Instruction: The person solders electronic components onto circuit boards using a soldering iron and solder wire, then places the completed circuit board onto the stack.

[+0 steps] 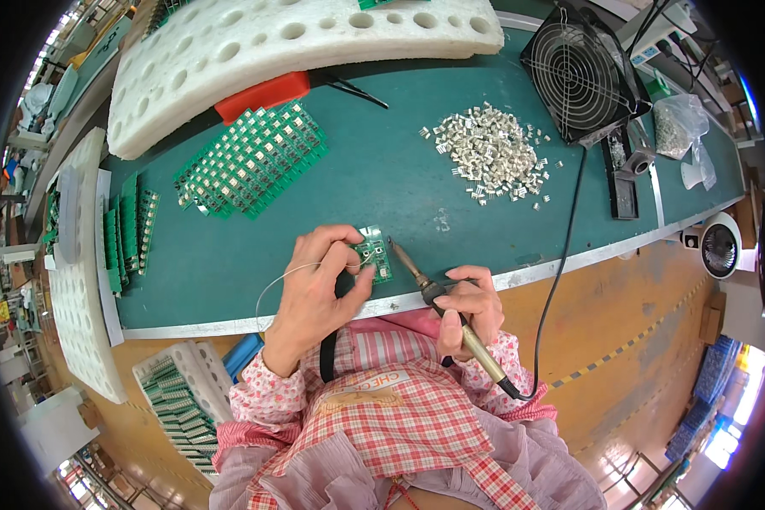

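Note:
Close to the front edge of the green bench lies a small green circuit board (383,270) with white and dark parts on it. My left hand (319,285) rests over its left side, the fingers pinching a thin length of solder wire (274,285) that loops back toward my wrist. In my right hand (472,310) is a soldering iron (410,265), gripped by its handle and slanting up to the left. Its tip sits just beside the board's right edge; whether the two touch I cannot tell. Part of the board is hidden under my left fingers.
A panel of joined green boards (255,161) lies behind to the left, near a red object (263,95) and black tweezers (357,92). Small white connectors (493,153) are heaped behind right. Beyond stand a black fan (576,76) and a soldering stand (622,174). White foam (255,34) spans the back.

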`<move>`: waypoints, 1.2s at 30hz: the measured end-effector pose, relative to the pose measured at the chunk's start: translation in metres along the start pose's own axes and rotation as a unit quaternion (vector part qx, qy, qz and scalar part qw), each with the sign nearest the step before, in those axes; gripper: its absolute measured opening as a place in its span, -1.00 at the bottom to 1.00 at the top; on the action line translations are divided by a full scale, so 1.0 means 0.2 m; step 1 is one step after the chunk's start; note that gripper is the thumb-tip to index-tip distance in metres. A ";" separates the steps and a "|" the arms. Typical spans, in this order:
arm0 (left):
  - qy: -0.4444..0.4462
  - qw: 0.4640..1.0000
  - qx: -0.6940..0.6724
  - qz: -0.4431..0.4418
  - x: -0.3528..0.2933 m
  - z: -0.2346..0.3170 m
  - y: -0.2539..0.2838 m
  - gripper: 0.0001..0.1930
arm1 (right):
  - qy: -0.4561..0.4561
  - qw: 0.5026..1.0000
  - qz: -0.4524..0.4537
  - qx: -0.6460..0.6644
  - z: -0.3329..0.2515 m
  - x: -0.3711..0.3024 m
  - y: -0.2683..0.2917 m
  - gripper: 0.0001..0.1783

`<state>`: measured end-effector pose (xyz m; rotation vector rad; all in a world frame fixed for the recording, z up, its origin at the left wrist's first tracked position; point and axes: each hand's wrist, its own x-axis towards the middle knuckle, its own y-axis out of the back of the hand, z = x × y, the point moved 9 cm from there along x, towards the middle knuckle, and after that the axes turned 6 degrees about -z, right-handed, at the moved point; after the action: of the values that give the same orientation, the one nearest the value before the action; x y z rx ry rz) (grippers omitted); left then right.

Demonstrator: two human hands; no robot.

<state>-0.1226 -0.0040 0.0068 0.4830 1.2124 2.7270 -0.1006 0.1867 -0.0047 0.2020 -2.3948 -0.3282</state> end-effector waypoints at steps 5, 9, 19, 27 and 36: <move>0.009 1.000 -0.004 -0.010 -0.03 -0.04 0.00 -0.63 | -0.026 0.999 -0.006 -0.020 -0.03 0.03 0.03 -0.87; 0.031 0.999 0.017 0.032 -0.02 -0.02 -0.01 -0.64 | -0.011 0.997 -0.028 -0.077 -0.09 0.10 0.06 -0.89; 0.002 0.998 0.031 0.059 0.01 -0.02 -0.02 -0.83 | 0.020 0.980 -0.109 -0.165 -0.19 0.19 -0.05 -0.86; 0.012 0.997 0.037 0.062 0.02 -0.03 -0.02 -0.82 | 0.018 0.967 -0.147 -0.208 -0.20 0.22 -0.13 -0.81; 0.013 0.998 0.022 0.064 0.01 -0.05 -0.03 -0.83 | 0.062 0.929 -0.215 -0.296 -0.27 0.27 -0.25 -0.85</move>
<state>-0.1282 -0.0063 -0.0036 0.5512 1.2945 2.8263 -0.1020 0.1161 0.0543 0.4473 -2.0007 -1.1802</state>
